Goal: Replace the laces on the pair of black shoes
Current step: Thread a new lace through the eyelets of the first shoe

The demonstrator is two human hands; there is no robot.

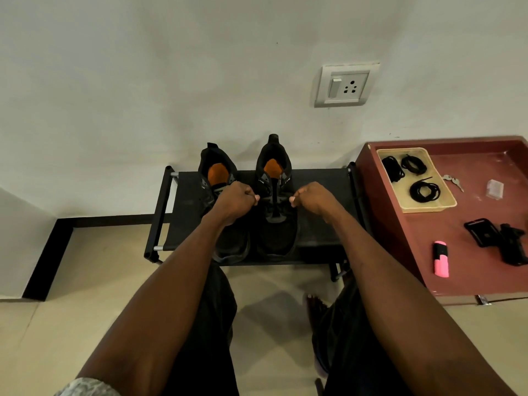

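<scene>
the pale wall (171, 81) is the biggest thing, far past the hands. the tan floor (85, 281) lies under the arms.

a red cabinet top (471, 224) sits off to the right of the right hand. a black bench (320, 224) stands right under both hands, against the wall.

two black shoes stand side by side on the bench with their toes toward the person. the left shoe (213, 178) is under the left hand, and the arm covers part of it. the right shoe (275, 218) is between the two hands. both have orange inside.

the left hand (237, 200) is curled into a fist beside the right shoe. the right hand (311, 197) is curled the same way on the other side. each one seems to pinch something thin by the shoe's lace holes. it is too dark and small to see if it is a lace.

a white wall socket (344, 85) is up above the right hand.

a cream tray (428, 205) rests on the cabinet, to the right of the right hand. three coils of black laces (425, 190) lie in it.

a black gadget (500, 241) lies on the cabinet nearer the person than the tray. a pink and black marker (441, 260) is to the left of it. small keys (453, 180) lie just beside the tray.
</scene>
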